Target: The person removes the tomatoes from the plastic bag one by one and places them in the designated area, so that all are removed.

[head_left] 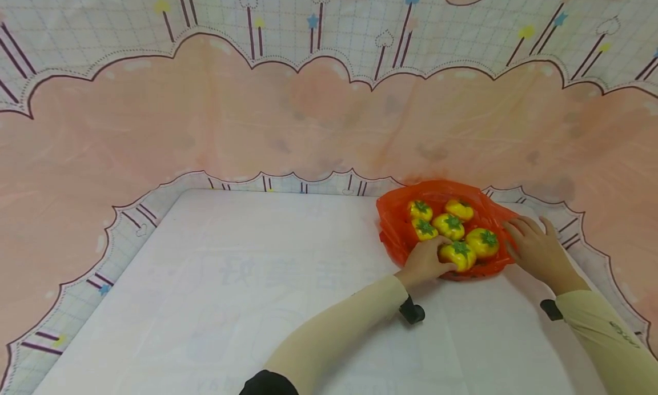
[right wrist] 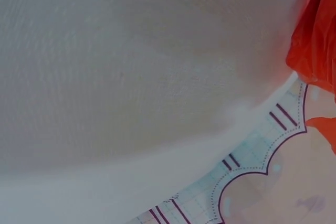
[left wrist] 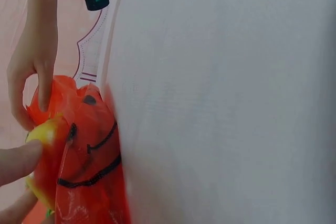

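Observation:
An orange-red plastic bag [head_left: 393,212] lies spread at the far right of the white table, several glossy yellow fruits with green leafy tops inside it. My left hand [head_left: 424,262] pinches the front one, a lobed yellow fruit [head_left: 458,257], between thumb and fingers. Close up in the left wrist view, my thumb [left wrist: 21,161] presses against this fruit [left wrist: 46,137], beside the bag's wall [left wrist: 92,145]. At the bag's right side, my right hand [head_left: 542,255] holds its rim with thumb and bent fingers. The right wrist view catches only the bag's folds [right wrist: 315,51], the hand being out of frame.
Just behind and right of the bag runs the edge of the white table [head_left: 247,269]. A pink patterned cloth [head_left: 257,121] hangs behind and around it. Another yellow fruit [head_left: 483,244] sits right against the pinched one, with more behind.

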